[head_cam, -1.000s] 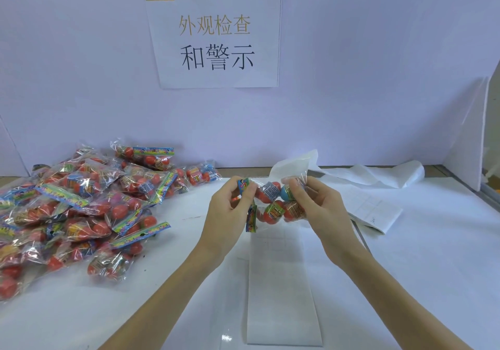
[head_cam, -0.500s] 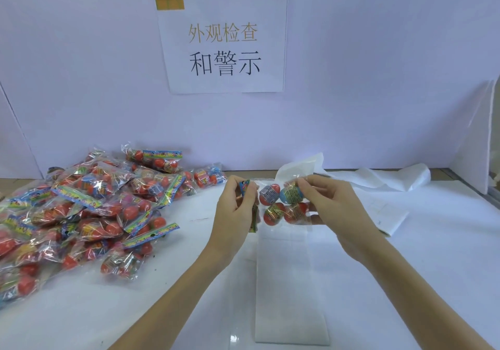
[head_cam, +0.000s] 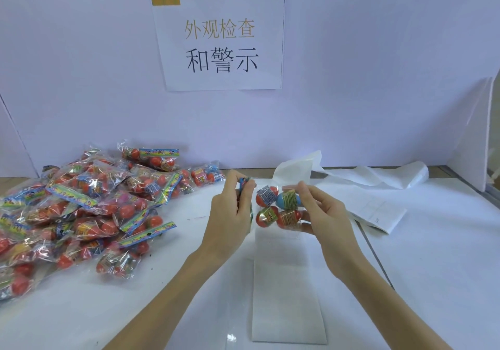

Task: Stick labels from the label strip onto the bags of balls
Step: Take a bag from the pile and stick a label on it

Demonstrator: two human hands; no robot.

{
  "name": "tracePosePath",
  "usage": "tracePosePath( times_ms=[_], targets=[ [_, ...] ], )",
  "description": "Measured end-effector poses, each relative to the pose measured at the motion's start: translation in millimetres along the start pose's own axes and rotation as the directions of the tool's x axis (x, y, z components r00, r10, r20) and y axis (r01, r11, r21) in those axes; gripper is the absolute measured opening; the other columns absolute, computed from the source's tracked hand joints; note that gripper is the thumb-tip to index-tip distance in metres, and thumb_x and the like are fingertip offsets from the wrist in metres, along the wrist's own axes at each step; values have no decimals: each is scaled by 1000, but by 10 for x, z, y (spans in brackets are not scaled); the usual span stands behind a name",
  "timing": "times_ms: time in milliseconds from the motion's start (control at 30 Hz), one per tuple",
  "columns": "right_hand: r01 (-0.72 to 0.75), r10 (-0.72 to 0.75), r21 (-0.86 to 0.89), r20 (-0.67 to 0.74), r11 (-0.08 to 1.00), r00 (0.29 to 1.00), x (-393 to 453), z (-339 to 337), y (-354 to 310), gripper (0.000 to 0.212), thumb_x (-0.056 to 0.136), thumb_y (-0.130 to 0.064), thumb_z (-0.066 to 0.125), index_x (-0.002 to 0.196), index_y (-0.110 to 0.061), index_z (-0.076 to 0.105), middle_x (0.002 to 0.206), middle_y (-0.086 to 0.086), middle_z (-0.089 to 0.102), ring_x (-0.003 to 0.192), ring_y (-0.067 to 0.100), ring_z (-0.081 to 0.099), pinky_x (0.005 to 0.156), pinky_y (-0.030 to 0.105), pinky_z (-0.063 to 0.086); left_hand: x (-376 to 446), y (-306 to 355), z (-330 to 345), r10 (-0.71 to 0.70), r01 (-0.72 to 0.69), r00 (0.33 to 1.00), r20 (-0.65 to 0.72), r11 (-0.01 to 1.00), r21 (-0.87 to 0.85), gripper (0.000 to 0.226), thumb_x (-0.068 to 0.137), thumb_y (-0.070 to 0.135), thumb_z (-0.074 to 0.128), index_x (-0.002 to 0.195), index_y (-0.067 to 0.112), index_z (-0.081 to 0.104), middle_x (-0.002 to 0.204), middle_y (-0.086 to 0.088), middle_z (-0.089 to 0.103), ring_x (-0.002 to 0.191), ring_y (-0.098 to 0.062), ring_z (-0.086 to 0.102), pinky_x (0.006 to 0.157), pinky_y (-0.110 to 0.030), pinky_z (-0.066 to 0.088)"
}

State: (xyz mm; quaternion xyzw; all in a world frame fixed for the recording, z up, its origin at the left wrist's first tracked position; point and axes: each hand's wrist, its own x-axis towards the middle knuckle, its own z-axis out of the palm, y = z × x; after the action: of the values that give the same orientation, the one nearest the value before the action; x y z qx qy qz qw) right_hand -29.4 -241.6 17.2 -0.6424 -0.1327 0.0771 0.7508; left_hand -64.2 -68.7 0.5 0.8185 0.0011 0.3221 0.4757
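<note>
The bag of balls [head_cam: 277,209] is held up over the white table [head_cam: 433,282], between the two hands and just above the label strip [head_cam: 288,290] that lies flat toward the near edge. In the head view, the only one, the left hand [head_cam: 230,214] pinches the bag's printed header end with thumb and curled fingers, while the right hand [head_cam: 324,214] pinches the opposite side, fingertips on the film. The bag looks light, its clear film crinkly and probably slippery, with hard round balls that would shift inside; the flat header and side seams seem the surest places to hold, and a label likely needs film pulled taut. Four balls show in this bag: three red, one blue. A heap of bags [head_cam: 81,209] lies well apart at left, too overlapped to count. One wall sign [head_cam: 219,38] hangs behind, and loose backing paper [head_cam: 373,176] trails at right.
</note>
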Motion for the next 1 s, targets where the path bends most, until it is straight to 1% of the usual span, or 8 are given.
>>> tracePosePath(
  times_ms=[100,200,333,500,600,733,833,1000],
  targets=[
    [16,-16,1,-33,1000,999,13,-84,-28,34,106,-40,55,96,-22,83,92,10,80,72,28,77,65,35,64,0,47,-17,11,-11,999,50,1000,0,15,107,41,42,94,35,47,51,0,47,43,-16,41,43,-33,33],
    [41,-41,-4,-14,999,999,28,-120,-32,37,108,-39,52,100,-20,83,93,12,79,72,29,75,64,34,63,6,69,-3,-51,53,998,44,998,-41,19,111,31,41,96,24,50,50,9,45,43,-10,42,41,-23,33],
    [64,-70,-78,-72,995,995,51,-126,23,37,109,-36,52,93,-19,80,78,6,76,54,19,66,54,26,57,-2,120,-28,-150,171,979,142,974,-149,21,108,25,49,91,13,55,80,-13,62,70,-32,58,54,-40,47],
    [53,-56,-326,-1,944,998,55,-166,26,42,84,-63,63,98,-23,67,64,5,74,50,10,62,48,18,49,3,190,-28,-176,251,911,374,954,-162,33,95,54,64,111,26,69,101,9,71,97,-15,67,79,-28,56],
    [13,-21,-311,-22,950,1000,50,-137,48,51,82,-69,57,98,-21,65,63,0,73,51,7,65,48,15,48,-46,205,54,-209,308,886,415,933,-186,22,96,41,69,109,24,71,97,12,72,92,-14,72,76,-23,58],
    [-57,57,-4,0,998,998,77,-204,9,57,83,-63,62,107,-12,73,80,7,76,73,19,72,65,22,56,-38,187,62,-287,341,935,211,890,-302,7,100,20,68,97,15,63,99,-4,71,80,-10,71,66,-18,54],
    [-21,21,-21,32,1000,999,77,-208,26,42,84,-47,72,108,-14,79,97,5,81,91,19,75,79,26,58,-15,154,39,-325,378,923,205,861,-341,11,100,15,68,95,12,59,93,-6,68,78,-11,70,68,-25,57],
    [38,-38,-56,5,998,999,76,-204,51,19,95,-29,71,101,-17,84,98,6,81,97,23,75,92,28,60,2,135,59,-303,368,924,234,871,-326,19,100,29,67,91,13,61,97,-9,69,86,-12,70,71,-23,56]
  ],
)
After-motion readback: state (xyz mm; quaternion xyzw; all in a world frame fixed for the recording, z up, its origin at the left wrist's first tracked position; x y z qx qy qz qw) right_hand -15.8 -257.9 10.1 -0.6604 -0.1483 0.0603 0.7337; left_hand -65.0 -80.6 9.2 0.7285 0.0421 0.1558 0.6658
